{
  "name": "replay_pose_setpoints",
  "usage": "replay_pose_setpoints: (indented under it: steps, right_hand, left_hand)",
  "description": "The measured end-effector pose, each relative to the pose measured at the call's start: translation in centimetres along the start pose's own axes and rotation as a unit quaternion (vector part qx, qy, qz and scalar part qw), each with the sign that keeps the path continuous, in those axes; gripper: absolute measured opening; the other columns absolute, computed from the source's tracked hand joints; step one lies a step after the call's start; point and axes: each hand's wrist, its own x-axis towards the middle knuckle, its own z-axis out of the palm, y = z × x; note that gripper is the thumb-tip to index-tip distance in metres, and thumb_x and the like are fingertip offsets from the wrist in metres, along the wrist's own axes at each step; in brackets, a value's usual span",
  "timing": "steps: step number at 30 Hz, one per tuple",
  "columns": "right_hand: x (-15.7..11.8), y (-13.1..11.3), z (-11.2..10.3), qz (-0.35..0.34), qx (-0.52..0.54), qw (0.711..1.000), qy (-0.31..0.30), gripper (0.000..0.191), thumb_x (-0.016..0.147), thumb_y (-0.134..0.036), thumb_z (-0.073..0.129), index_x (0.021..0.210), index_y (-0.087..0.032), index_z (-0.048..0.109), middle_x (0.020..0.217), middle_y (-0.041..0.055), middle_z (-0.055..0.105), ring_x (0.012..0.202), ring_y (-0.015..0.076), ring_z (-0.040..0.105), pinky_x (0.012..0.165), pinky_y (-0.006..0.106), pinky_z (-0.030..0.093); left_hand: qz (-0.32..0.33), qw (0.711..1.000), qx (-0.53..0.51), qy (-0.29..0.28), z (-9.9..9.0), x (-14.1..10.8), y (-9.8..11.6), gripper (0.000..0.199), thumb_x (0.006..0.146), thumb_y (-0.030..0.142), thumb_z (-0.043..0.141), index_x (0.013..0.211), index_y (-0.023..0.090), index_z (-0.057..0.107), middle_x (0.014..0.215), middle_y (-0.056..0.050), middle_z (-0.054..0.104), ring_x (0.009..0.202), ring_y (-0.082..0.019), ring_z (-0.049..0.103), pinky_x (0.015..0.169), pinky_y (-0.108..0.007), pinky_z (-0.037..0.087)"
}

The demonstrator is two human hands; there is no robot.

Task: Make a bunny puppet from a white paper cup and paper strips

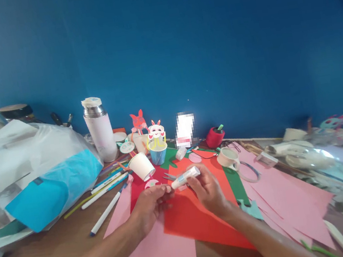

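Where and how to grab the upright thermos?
Thermos: wrap the mid-body, below the metal neck. I'd come from the near side, hand above the markers. The body is tall and roughly cylindrical; the plastic bag crowds its left, paper figures stand to its right.

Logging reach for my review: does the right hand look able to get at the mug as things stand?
Probably not yet: the way from the right hand to the mug looks clear, but its grip is taken by the glue stick.

Passage is open over the near orange paper (203,225); 1 tipped white cup (142,167) and 1 mug (227,158) stand beyond.
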Motion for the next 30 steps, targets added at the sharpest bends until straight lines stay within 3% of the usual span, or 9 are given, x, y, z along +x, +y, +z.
replay_pose_setpoints:
  steps: [5, 9, 19, 23, 30]
  right_hand:
    - [-0.5, -0.5, 0.0, -0.115, -0.125, 0.984, -0.049, 0.018, 0.084, -0.027, 0.046, 0.100, -0.020, 0.050, 0.090, 0.0067, 0.063, 0.076, 0.0156, 0.060, 0.067, 0.025, 0.047]
    - [-0.7, -0.3, 0.0, -0.163, -0.184, 0.966, -0.081, 0.024, 0.084, -0.026, 0.046, 0.107, -0.019, 0.050, 0.096, 0.0090, 0.064, 0.084, 0.0188, 0.061, 0.073, 0.029, 0.047]
    - [-0.4, 0.3, -0.2, -0.206, -0.234, 0.946, -0.084, 0.028, 0.084, -0.022, 0.047, 0.111, -0.019, 0.047, 0.098, 0.0088, 0.064, 0.086, 0.0199, 0.061, 0.072, 0.030, 0.048]
    - [-0.3, 0.2, -0.3, -0.211, -0.240, 0.944, -0.079, 0.026, 0.084, -0.021, 0.045, 0.109, -0.019, 0.048, 0.097, 0.0087, 0.065, 0.086, 0.0193, 0.061, 0.072, 0.029, 0.048]
    - [-0.5, 0.7, -0.2, -0.217, -0.249, 0.940, -0.089, 0.027, 0.084, -0.020, 0.045, 0.111, -0.019, 0.047, 0.094, 0.0087, 0.065, 0.083, 0.0195, 0.061, 0.070, 0.030, 0.049]
  left_hand:
    - [0.001, 1.000, 0.001, 0.005, -0.1, 0.4, -0.2, 0.011, 0.071, 0.021, 0.060, 0.075, 0.011, 0.063, 0.074, -0.006, 0.063, 0.070, -0.014, 0.060, 0.055, -0.023, 0.048]
    - [-0.001, 1.000, -0.013, -0.002, 0.0, 0.2, -0.2, 0.008, 0.072, 0.017, 0.057, 0.075, 0.012, 0.062, 0.074, -0.005, 0.063, 0.069, -0.015, 0.061, 0.055, -0.024, 0.049]
    - [-0.026, 0.997, -0.042, -0.056, -0.4, 0.3, -0.1, 0.016, 0.075, 0.020, 0.051, 0.084, 0.013, 0.062, 0.092, -0.010, 0.065, 0.087, -0.020, 0.060, 0.063, -0.027, 0.048]
    - [-0.001, 0.997, -0.019, -0.074, -0.5, 0.2, -0.1, 0.018, 0.074, 0.017, 0.052, 0.086, 0.012, 0.064, 0.093, -0.011, 0.064, 0.090, -0.020, 0.059, 0.065, -0.026, 0.047]
    - [-0.014, 0.997, -0.019, -0.069, -0.1, -0.2, 0.5, 0.024, 0.068, 0.004, 0.048, 0.082, 0.011, 0.066, 0.089, -0.010, 0.066, 0.088, -0.019, 0.059, 0.067, -0.027, 0.047]
